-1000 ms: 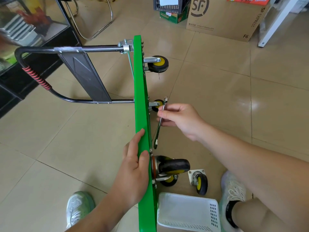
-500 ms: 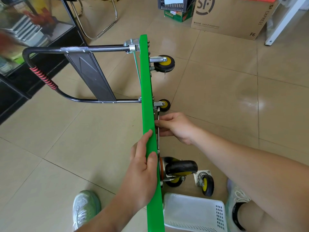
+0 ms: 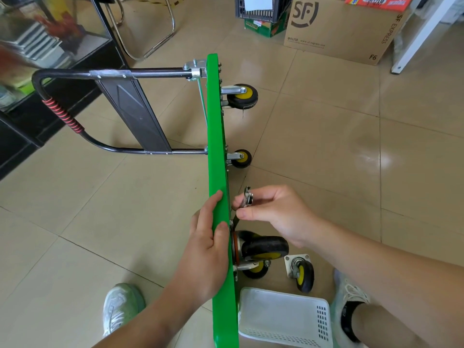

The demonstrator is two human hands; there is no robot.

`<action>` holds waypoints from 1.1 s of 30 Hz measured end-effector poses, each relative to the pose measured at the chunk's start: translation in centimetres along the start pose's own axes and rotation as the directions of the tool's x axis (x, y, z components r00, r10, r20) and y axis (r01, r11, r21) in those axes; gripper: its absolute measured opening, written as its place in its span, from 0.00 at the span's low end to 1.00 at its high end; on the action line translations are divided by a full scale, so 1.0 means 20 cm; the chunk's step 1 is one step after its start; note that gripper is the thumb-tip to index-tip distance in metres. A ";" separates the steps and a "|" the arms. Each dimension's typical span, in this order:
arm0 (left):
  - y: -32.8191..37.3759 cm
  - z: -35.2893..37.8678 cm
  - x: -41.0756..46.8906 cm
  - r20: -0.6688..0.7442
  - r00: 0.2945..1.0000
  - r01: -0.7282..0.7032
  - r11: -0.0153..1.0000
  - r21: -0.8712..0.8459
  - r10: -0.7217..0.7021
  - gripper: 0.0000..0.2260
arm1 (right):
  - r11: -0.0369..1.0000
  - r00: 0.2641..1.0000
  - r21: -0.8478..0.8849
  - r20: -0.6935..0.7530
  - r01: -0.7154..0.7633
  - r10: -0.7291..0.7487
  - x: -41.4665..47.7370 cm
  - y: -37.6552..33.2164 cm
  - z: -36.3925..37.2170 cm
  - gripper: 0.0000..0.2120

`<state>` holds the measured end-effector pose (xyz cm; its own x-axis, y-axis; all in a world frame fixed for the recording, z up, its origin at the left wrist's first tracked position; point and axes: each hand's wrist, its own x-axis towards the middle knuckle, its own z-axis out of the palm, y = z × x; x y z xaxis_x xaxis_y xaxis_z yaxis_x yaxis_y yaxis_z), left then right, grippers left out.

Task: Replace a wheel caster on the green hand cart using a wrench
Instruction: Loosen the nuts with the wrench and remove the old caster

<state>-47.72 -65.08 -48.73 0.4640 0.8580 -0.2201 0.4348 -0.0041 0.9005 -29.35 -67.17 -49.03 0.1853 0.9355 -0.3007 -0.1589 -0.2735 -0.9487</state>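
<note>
left hand [image 3: 206, 249] grips cart [image 3: 217, 136] edge | right hand [image 3: 278, 217] pinches wrench [image 3: 247, 197] just above caster [image 3: 263, 247] | loose wheel [image 3: 302, 273] below right hand

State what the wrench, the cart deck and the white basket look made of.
The wrench: bare metal, bright glints. The cart deck: glossy green, probably painted metal or plastic; cannot tell which. The white basket: likely plastic, moulded slotted wall.

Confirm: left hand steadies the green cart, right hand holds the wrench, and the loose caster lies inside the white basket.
One error: the head view shows the loose caster on the floor beside the white basket, not inside it. The left hand on the green cart and right hand holding the wrench stand.
</note>
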 end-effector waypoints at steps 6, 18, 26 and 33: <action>0.00 0.02 0.01 -0.023 1.000 0.001 1.000 0.016 0.000 0.23 | 0.997 0.995 -0.010 -0.063 0.081 -0.081 -0.01 -0.01 -0.02 0.12; 0.00 0.00 0.01 0.014 1.000 0.023 1.000 0.009 -0.023 0.23 | 0.992 0.993 0.123 -0.111 -0.012 0.026 0.31 -0.09 -0.13 0.08; 0.00 0.00 0.01 0.008 1.000 0.006 1.000 -0.002 -0.006 0.22 | 0.990 0.990 0.045 -0.039 -0.134 0.136 0.46 0.03 -0.06 0.10; 0.00 0.00 0.01 0.012 1.000 0.014 1.000 0.003 -0.014 0.22 | 0.978 0.979 0.053 0.011 -0.203 0.203 0.47 0.12 -0.03 0.14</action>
<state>-47.70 -64.95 -48.65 0.4670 0.8518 -0.2373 0.4436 0.0065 0.8962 -27.45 -59.06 -54.18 0.1384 0.8631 -0.4858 -0.2444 -0.4455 -0.8613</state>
